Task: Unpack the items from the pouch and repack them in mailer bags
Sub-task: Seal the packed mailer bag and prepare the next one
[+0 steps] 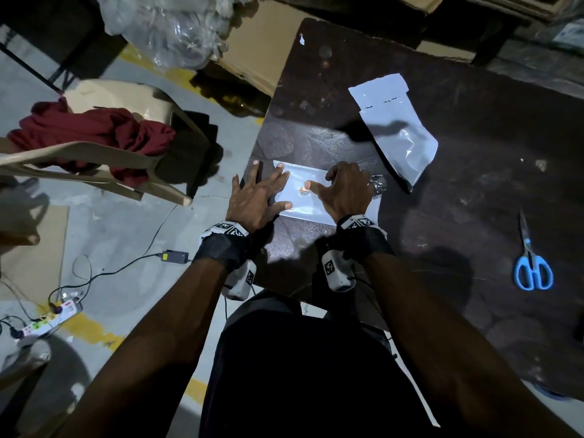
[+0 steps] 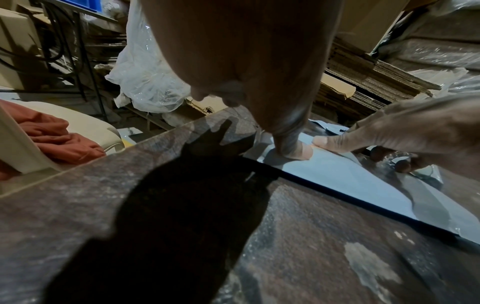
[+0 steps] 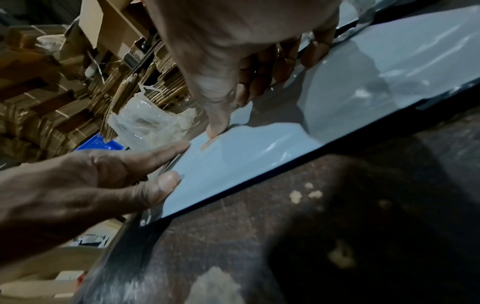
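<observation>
Flat white plastic mailer bag [image 1: 311, 197] lying at the surface's [image 1: 458, 216] left edge, long axis running left-right, directly under both hands. Left hand [image 1: 256, 200] spread flat, fingers straight, pinning the bag's left end. Right hand [image 1: 343, 191] pressing mid-bag with thumb, other fingers curled at the far edge, seemingly around crinkled clear plastic. Likely sealing; right hand nearer the unpressed right end.

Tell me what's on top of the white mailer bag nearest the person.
Both hands rest on the white mailer bag: the left hand presses flat with spread fingers, the right hand presses with its thumb. What is inside the opaque bag cannot be seen.
</observation>
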Motion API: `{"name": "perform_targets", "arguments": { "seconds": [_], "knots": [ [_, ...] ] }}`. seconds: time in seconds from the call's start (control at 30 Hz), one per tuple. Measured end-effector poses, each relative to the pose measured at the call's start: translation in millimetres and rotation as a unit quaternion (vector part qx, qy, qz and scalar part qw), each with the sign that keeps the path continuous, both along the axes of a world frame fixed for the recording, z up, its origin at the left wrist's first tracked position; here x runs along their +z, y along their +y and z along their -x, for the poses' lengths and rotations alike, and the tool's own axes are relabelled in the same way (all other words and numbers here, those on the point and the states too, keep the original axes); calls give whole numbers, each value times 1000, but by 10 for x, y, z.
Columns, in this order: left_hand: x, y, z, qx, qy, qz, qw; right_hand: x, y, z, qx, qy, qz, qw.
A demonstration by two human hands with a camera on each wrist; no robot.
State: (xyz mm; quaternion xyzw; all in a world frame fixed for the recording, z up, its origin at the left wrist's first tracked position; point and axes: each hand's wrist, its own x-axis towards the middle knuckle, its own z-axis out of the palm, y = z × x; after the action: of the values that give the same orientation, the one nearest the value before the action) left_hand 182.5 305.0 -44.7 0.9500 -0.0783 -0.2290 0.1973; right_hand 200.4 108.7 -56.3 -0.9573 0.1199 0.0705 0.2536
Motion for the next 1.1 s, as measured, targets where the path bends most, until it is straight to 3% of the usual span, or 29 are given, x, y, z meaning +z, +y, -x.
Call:
{"name": "perform_targets", "arguments": {
  "seconds": [0.3, 0.6, 0.77, 0.9, 0.97, 1.1],
  "knots": [
    [6, -27, 5, -3, -7, -15, 1000, -20, -40, 164, 47, -49, 46, 997],
    [2, -23, 7, -10, -1, -29, 1000, 53, 32, 231, 48, -26, 27, 998],
    [-21, 16, 15, -42, -21, -55, 997, 81, -215, 393, 163, -12, -3, 987],
    [-22, 22, 116, -60, -58, -68, 994, 115, -424, 425, 263, -7, 78, 962],
    [-5, 21, 201, -73, -93, -69, 991, 134, -466, 376, 247, -35, 94, 964],
    [70, -6, 352, -78, -131, -45, 987, 134, -511, 294, 81, -34, 13, 996]
  ]
}}
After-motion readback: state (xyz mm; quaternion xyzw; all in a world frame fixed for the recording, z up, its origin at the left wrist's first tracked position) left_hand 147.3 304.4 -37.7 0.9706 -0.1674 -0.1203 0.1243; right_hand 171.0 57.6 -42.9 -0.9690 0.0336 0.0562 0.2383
